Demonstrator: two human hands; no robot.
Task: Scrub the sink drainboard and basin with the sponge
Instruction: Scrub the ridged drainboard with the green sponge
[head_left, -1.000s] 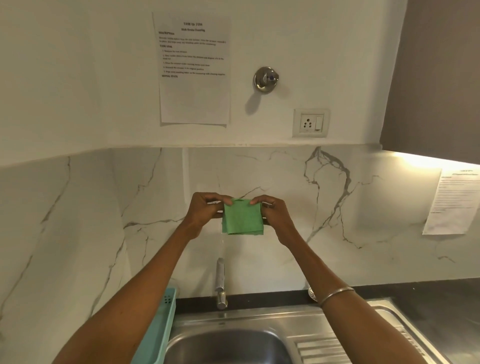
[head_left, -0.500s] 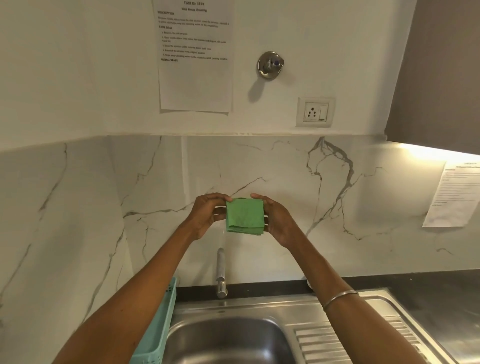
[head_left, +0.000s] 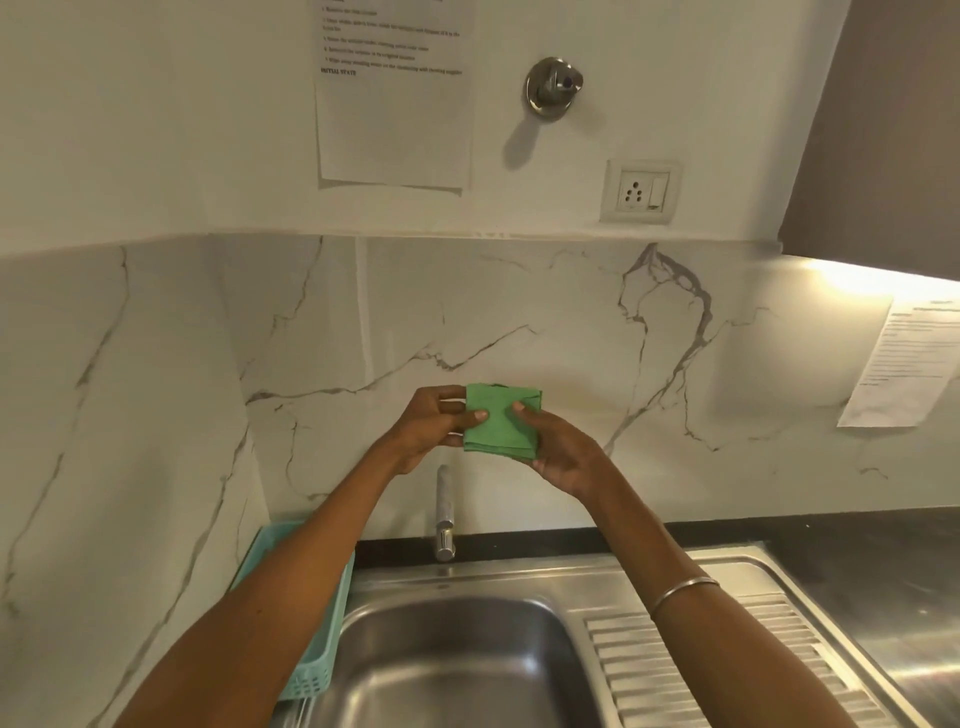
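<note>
The basin (head_left: 457, 670) lies nearest, well below the fingers: brushed stainless steel, a smooth bowl with rounded corners. The drainboard (head_left: 691, 670) adjoins it under the right forearm, the same steel pressed into parallel raised ribs, and a thin metal bangle (head_left: 683, 591) circles that wrist. A teal plastic basket (head_left: 311, 670) with a perforated wall stands beside the basin, under the left forearm. A slim chrome tap (head_left: 444, 514) rises directly beneath the fingers. The sponge (head_left: 501, 421) is a thin green pad, folded into a rough square with a fibrous, matte face; it is held in the air above the tap, well clear of both steel surfaces. The left hand (head_left: 431, 426) pinches its left edge, thumb on the near face and fingers curled behind. The right hand (head_left: 563, 452) grips its right and lower edge, thumb pressed on the near face. Risk: a pad this thin and limp probably unfolds if either pinch slackens, which reduces scrubbing pressure. Risk: the grip sits on the edges only, so a release by one hand may drop the pad into the basin. Risk: the ribs of the drainboard are likely to snag a loose fold. Beyond the fingers stand a glossy veined marble backsplash (head_left: 571, 338), a taped paper sheet (head_left: 395, 104) and a white socket (head_left: 641, 192).
</note>
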